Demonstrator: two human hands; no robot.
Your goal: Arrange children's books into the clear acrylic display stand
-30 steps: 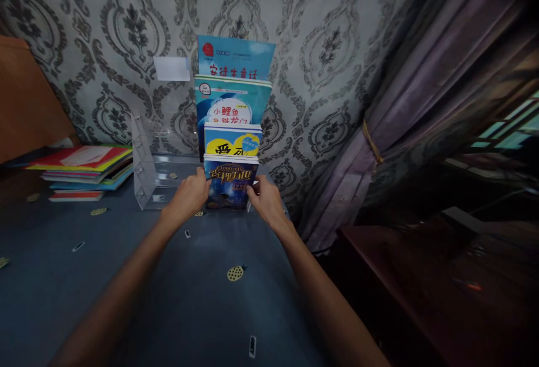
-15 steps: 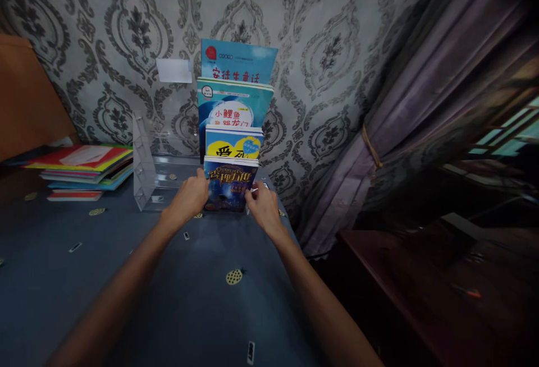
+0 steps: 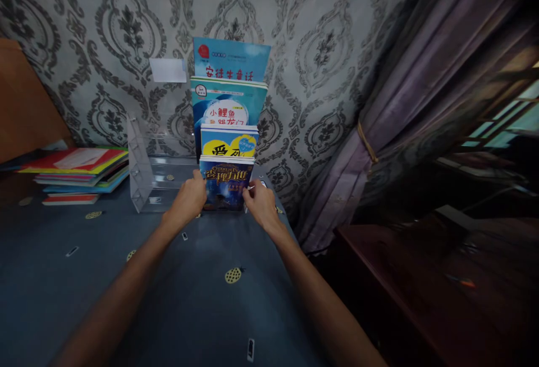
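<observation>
A dark blue book (image 3: 225, 187) stands in the front tier of a clear stepped rack (image 3: 138, 170). My left hand (image 3: 190, 196) is closed at the book's left edge, and my right hand (image 3: 260, 201) is closed at its right edge. Behind it rise a yellow and blue book (image 3: 229, 142), a teal book (image 3: 231, 100) and, at the back, a light blue book (image 3: 231, 61). The rack's left part holds no books. Some fingertips are hidden behind the book's edges.
At the left lies a stack of colourful books (image 3: 84, 170) on the blue tablecloth (image 3: 177, 299). A white card (image 3: 168, 69) is upright behind the rack. A purple curtain (image 3: 362, 142) hangs at the right, above a dark red table (image 3: 379, 277).
The whole view has shifted slightly, so the rack and books appear a little further left. Both hands remain at the sides of the dark blue book.
</observation>
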